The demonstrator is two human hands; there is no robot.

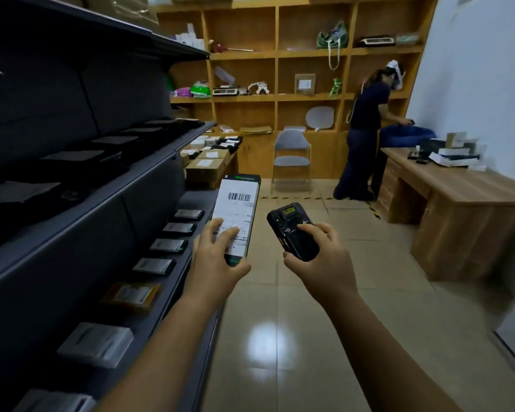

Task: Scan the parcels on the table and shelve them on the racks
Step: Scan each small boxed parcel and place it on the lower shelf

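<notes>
My left hand (216, 257) holds a flat black parcel (239, 208) with a white barcode label facing up, gripped at its near end. My right hand (318, 254) grips a black handheld scanner (292, 230), its small lit screen at the far end, thumb resting on its keys. Scanner and parcel sit side by side in mid air, a short gap between them. The dark metal rack (107, 203) runs along my left, with several small parcels lined up on its lower shelf (173, 245). A table with several cardboard parcels (208, 162) stands beyond the rack's far end.
A grey chair (292, 156) stands before the wooden wall shelving (280, 55). A person (366, 135) bends over a wooden desk (458, 191) at the right. Tiled floor (280, 322) stretches ahead between rack and desk.
</notes>
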